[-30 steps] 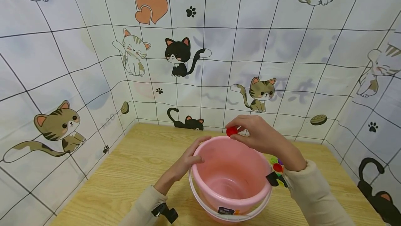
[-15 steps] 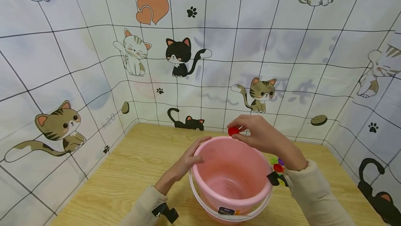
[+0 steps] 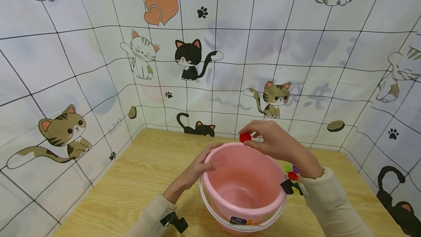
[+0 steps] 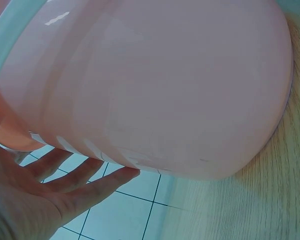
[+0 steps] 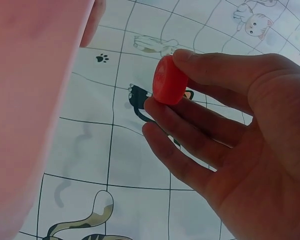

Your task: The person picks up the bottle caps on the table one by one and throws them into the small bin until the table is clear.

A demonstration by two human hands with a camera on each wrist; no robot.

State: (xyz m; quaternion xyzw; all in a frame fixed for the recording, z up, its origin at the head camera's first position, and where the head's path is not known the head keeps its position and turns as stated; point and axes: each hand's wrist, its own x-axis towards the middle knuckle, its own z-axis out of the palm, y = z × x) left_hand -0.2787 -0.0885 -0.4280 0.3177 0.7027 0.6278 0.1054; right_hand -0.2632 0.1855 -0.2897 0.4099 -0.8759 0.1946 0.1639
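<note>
A pink bucket (image 3: 243, 167) with a white handle (image 3: 227, 224) stands on the table, its mouth towards me. My left hand (image 3: 197, 167) grips the left side of the bucket's rim, thumb over the edge inside, fingers along the outer wall. In the left wrist view, the fingers (image 4: 85, 185) lie against the bucket's pink wall (image 4: 180, 90). Just beyond the far rim, my right hand (image 3: 274, 141) pinches a red bottle cap (image 3: 245, 137) between thumb and fingertips. The right wrist view shows this cap (image 5: 169, 81) side-on, apart from the bucket.
Several small coloured pieces, one a red cap (image 3: 292, 176), lie right of the bucket, partly hidden by the right wrist. The wooden table (image 3: 131, 178) meets walls covered in cat-patterned white sheeting (image 3: 197, 102). Black straps (image 3: 174, 222) sit on both wrists.
Over the last second the right hand with the red cap has shifted very slightly right. The left hand and the bucket look still.
</note>
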